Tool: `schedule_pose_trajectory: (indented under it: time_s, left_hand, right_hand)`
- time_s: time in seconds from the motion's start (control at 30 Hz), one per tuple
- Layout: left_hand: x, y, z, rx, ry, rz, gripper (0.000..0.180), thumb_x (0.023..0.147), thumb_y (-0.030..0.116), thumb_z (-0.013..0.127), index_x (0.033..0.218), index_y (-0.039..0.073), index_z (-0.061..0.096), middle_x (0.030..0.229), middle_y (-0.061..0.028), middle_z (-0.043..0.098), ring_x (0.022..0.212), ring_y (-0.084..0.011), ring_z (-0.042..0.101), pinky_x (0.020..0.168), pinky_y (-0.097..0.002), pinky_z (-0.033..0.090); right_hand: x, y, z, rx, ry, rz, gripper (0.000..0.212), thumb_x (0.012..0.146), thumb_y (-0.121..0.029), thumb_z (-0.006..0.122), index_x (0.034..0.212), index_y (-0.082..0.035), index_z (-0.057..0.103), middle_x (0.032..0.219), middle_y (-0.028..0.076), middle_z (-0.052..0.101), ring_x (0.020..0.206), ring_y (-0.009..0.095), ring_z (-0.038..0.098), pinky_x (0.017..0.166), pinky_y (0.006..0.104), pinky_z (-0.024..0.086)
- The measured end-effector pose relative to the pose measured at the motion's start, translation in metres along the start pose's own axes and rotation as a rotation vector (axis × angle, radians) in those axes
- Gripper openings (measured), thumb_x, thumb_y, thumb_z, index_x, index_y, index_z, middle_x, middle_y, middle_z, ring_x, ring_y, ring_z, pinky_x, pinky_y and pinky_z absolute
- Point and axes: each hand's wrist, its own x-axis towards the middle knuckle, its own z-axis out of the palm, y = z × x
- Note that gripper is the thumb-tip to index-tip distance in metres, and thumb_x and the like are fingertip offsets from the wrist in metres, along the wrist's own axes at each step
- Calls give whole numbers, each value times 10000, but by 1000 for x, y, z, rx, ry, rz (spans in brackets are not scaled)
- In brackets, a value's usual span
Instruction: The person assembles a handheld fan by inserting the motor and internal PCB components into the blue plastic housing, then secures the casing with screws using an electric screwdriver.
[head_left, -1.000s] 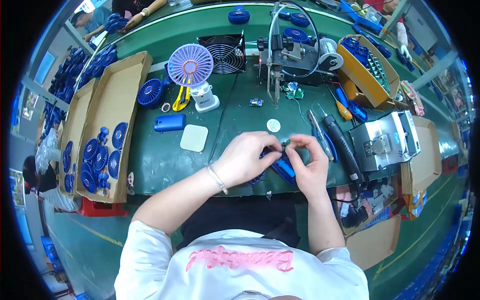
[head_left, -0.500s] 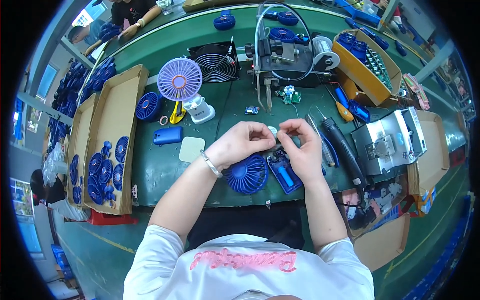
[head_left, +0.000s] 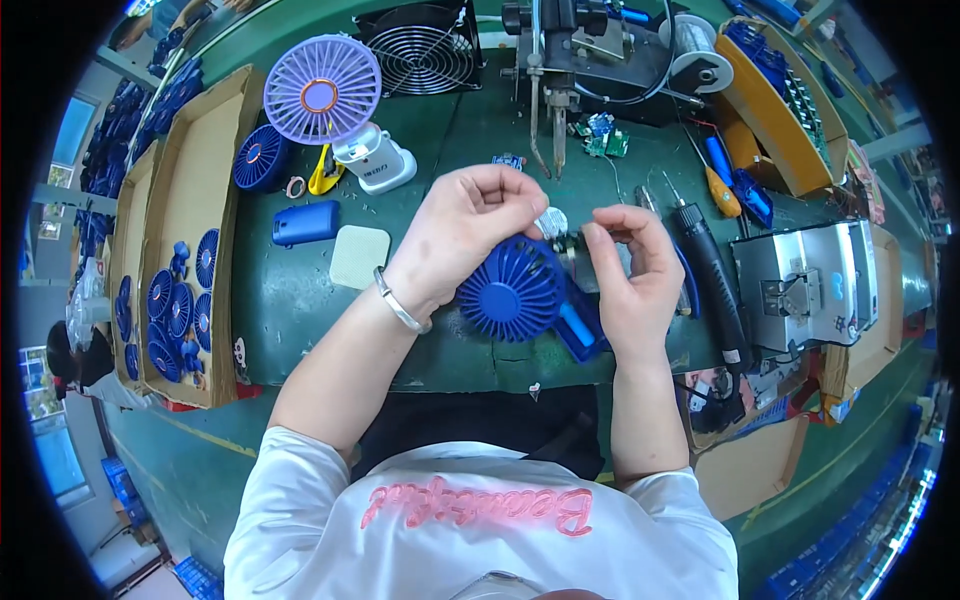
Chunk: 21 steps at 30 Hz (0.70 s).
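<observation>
Near front table edge [head_left: 450,381], blue fan [head_left: 504,299]

You can pass over bare green bench [head_left: 285,335] between the cardboard tray [head_left: 192,185] and your left forearm [head_left: 345,365]; ahead, the metal nozzle [head_left: 559,125] blocks you (a black-handled tool [head_left: 713,285] crowds your right hand [head_left: 640,280]).

Workshop — soldering rig [head_left: 590,72]; boxed fans [head_left: 180,308]

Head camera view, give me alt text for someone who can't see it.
A person's left hand and right hand, fingers curled, are beside a blue fan over a green workbench. A purple fan stands farther back; at left, a cardboard tray holds blue fan parts.
</observation>
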Motion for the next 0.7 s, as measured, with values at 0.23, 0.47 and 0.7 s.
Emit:
schedule_pose_trajectory:
  time_s: [0.23, 0.47, 0.7]
  left_hand:
    - [1, -1, 6, -5, 82, -4, 139, 873, 145, 678, 926, 24, 631, 786, -10, 639, 718, -63, 607, 660, -183, 480]
    - [0, -4, 8, -10, 134, 13, 143, 865, 128, 683, 927, 8, 637, 787, -10, 642, 713, -65, 612, 674, -186, 485]
    - [-1, -2, 8, -12, 159, 20, 141, 864, 124, 685, 917, 3, 635, 780, -11, 641, 713, -71, 613, 685, -192, 493]
  right_hand:
    - [-2, 3, -4, -18, 34, -17, 97, 824, 25, 660, 917, 6, 640, 873, 73, 635, 758, 129, 610, 711, 246, 486]
    - [-3, 3, -5, -9, 38, -20, 91, 822, 27, 658, 909, 3, 645, 860, 72, 638, 754, 130, 611, 707, 250, 488]
    - [-1, 2, -3, -16, 33, -34, 91, 822, 25, 660, 909, 2, 644, 854, 68, 635, 750, 127, 609, 702, 246, 484]
